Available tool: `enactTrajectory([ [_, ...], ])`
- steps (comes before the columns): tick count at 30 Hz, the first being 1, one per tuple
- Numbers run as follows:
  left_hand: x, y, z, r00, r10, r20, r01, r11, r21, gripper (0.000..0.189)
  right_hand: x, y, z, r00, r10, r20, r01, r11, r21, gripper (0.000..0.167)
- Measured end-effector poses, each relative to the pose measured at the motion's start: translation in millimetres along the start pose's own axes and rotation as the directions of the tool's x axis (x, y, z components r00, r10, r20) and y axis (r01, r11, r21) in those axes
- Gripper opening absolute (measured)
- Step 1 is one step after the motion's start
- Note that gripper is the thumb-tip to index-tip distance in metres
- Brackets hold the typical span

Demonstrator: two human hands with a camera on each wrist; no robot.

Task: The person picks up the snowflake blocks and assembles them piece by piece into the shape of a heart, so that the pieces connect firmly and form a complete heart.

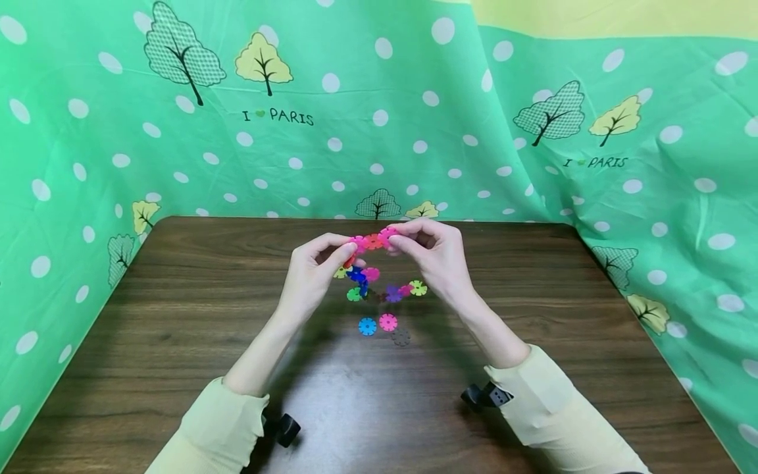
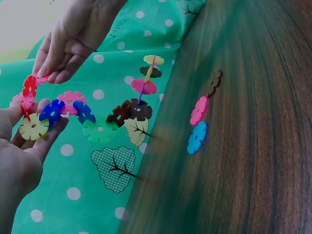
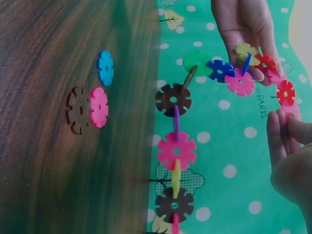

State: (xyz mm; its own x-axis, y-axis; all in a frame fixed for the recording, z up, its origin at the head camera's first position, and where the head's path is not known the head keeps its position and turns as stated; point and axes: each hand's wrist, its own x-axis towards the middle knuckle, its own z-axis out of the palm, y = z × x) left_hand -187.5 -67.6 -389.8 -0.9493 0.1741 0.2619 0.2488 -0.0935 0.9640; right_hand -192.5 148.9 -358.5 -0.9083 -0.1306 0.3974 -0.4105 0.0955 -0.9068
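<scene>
A chain of flower-shaped interlocking discs (image 3: 176, 150) hangs above the table between both hands, in pink, red, yellow, blue, green, purple and dark brown. At one end my left hand (image 1: 310, 273) pinches the chain close to a pink disc, with a yellow disc (image 2: 34, 127) lying against its fingers. My right hand (image 1: 439, 255) holds the pink disc at the end between thumb and fingers, a red disc (image 1: 373, 241) linking the two hands' pieces. From the left hand the rest dangles in a curve, past a green disc (image 2: 100, 130) to brown and pink ones.
Three loose discs lie on the dark wooden table (image 1: 207, 316): a blue one (image 1: 367, 326), a pink one (image 1: 387, 322) and a dark brown one (image 1: 401, 338). A green polka-dot cloth (image 1: 379, 164) hangs behind the table and along its sides.
</scene>
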Motion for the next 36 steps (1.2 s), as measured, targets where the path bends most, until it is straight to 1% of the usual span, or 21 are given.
enactTrajectory([
  [4, -1.2, -0.1, -1.4, 0.999, -0.032, 0.03, 0.032, 0.999, -0.006, 0.024, 4.5, -1.4, 0.9, 1.0, 0.0, 0.021, 0.0, 1.0, -0.014, 0.019],
  [6, -1.2, 0.4, -1.8, 0.998, -0.047, 0.051, 0.049, 0.999, -0.021, 0.025, 7.5, -2.5, 1.7, 1.0, 0.006, 0.021, -0.006, 1.0, -0.005, 0.022],
  [12, 0.1, 2.9, -2.8, 0.99, -0.104, 0.099, 0.111, 0.992, -0.068, 0.026, 13.7, -1.9, 1.8, 0.997, 0.072, 0.0, -0.072, 0.995, 0.073, 0.024],
  [15, 1.3, 2.7, -3.9, 0.985, -0.148, 0.093, 0.153, 0.987, -0.045, 0.027, 14.8, 0.5, 0.4, 0.995, 0.099, -0.006, -0.098, 0.991, 0.091, 0.024],
  [18, 3.5, 1.8, -5.4, 0.981, -0.179, 0.079, 0.18, 0.984, -0.003, 0.029, 15.7, 2.1, -0.6, 0.995, 0.105, -0.006, -0.103, 0.99, 0.1, 0.024],
  [20, 5.5, 1.8, -6.8, 0.983, -0.173, 0.061, 0.171, 0.985, 0.036, 0.03, 16.8, 2.3, -0.4, 0.995, 0.104, 0.001, -0.103, 0.989, 0.105, 0.025],
  [23, 11.6, 4.3, -9.3, 0.989, -0.137, 0.05, 0.133, 0.987, 0.09, 0.033, 18.5, 1.5, 1.0, 0.995, 0.097, 0.014, -0.098, 0.99, 0.103, 0.024],
  [25, 17.6, 8.0, -10.9, 0.993, -0.106, 0.051, 0.099, 0.987, 0.123, 0.035, 19.8, 0.5, 2.2, 0.995, 0.094, 0.023, -0.096, 0.991, 0.098, 0.025],
  [27, 24.6, 12.6, -12.5, 0.993, -0.096, 0.07, 0.083, 0.982, 0.17, 0.035, 20.6, -0.6, 3.2, 0.995, 0.092, 0.028, -0.094, 0.991, 0.094, 0.025],
  [29, 31.7, 17.1, -13.8, 0.99, -0.101, 0.093, 0.079, 0.973, 0.217, 0.034, 21.2, -1.3, 3.8, 0.995, 0.091, 0.034, -0.094, 0.991, 0.09, 0.024],
  [32, 40.0, 22.3, -14.9, 0.983, -0.136, 0.125, 0.097, 0.956, 0.278, 0.032, 21.1, -1.2, 4.7, 0.995, 0.084, 0.049, -0.088, 0.993, 0.078, 0.024],
  [34, 43.4, 24.7, -15.3, 0.976, -0.163, 0.143, 0.117, 0.952, 0.285, 0.03, 21.3, -0.9, 5.7, 0.995, 0.08, 0.06, -0.084, 0.994, 0.068, 0.024],
  [36, 44.9, 26.5, -15.3, 0.971, -0.177, 0.162, 0.126, 0.951, 0.283, 0.028, 21.6, -0.7, 6.8, 0.995, 0.078, 0.069, -0.083, 0.994, 0.069, 0.024],
])
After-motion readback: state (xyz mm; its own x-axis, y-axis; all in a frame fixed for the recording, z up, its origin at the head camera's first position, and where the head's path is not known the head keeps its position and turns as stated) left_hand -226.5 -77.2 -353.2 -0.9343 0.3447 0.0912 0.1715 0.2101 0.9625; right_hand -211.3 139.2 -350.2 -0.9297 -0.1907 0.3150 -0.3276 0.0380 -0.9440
